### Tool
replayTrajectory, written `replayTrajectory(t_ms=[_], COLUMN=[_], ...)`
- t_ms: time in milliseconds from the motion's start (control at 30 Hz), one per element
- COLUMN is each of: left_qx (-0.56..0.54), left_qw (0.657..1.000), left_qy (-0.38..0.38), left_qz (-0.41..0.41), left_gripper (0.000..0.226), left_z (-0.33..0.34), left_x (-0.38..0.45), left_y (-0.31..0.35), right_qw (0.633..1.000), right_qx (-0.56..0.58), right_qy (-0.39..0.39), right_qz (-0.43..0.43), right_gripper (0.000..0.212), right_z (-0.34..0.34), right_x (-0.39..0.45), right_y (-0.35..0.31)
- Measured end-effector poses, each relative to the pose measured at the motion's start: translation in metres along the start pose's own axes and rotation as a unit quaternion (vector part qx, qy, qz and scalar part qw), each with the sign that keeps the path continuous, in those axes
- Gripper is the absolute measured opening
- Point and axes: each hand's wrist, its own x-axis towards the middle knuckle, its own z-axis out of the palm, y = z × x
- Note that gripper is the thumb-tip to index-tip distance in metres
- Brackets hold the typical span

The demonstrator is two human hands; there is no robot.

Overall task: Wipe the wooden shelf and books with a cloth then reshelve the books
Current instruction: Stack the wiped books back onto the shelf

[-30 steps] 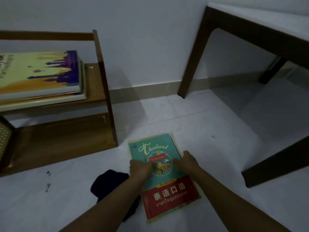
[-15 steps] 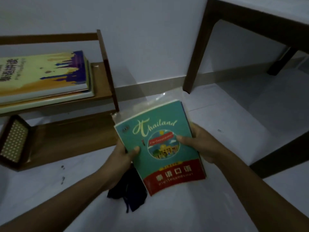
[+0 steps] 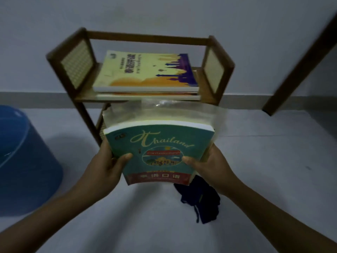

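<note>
Both my hands hold a teal and red "Thailand" book [image 3: 160, 143] in a clear plastic sleeve, raised in front of the wooden shelf [image 3: 82, 96]. My left hand [image 3: 107, 165] grips its left edge with the thumb on the cover. My right hand [image 3: 207, 165] grips the right edge the same way. A stack of books with a yellow, purple-skyline cover [image 3: 145, 72] lies flat on the shelf's upper board. The dark blue cloth [image 3: 202, 199] lies crumpled on the floor below my right hand.
A blue plastic tub [image 3: 23, 161] stands on the floor at the left. A dark wooden table leg [image 3: 299, 70] slants at the right. The shelf has cane side panels [image 3: 76, 63] and stands against the pale wall.
The book came off the floor and rose in both hands toward the shelf. My view swung left, so the shelf is centred and the blue tub appeared. The cloth stayed on the floor.
</note>
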Motion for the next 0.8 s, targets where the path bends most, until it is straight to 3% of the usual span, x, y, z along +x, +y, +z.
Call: replayTrajectory(t_ms=[200, 467, 633, 733, 800], left_qx=[-0.015, -0.051, -0.104, 0.044, 0.227], left_qw=[0.999, 0.998, 0.989, 0.998, 0.969], left_qy=[0.018, 0.007, -0.04, -0.039, -0.074], left_qz=[-0.039, -0.036, -0.098, -0.008, 0.071], left_gripper=[0.047, 0.042, 0.068, 0.076, 0.083], left_z=[-0.027, -0.033, -0.054, -0.084, -0.088], left_x=[-0.04, -0.046, -0.036, -0.005, 0.019], left_y=[-0.047, -0.06, -0.047, 0.006, 0.045], right_qw=[0.998, 0.998, 0.997, 0.997, 0.997], right_qx=[-0.032, -0.039, -0.056, -0.056, -0.053], right_qy=[-0.05, -0.053, -0.051, -0.054, -0.056], right_qz=[0.03, 0.018, 0.027, 0.019, 0.025], right_gripper=[0.037, 0.038, 0.038, 0.036, 0.035], right_z=[0.051, 0.064, 0.063, 0.061, 0.061], right_x=[-0.003, -0.003, -0.003, -0.002, -0.003], right_y=[0.036, 0.04, 0.051, 0.05, 0.053])
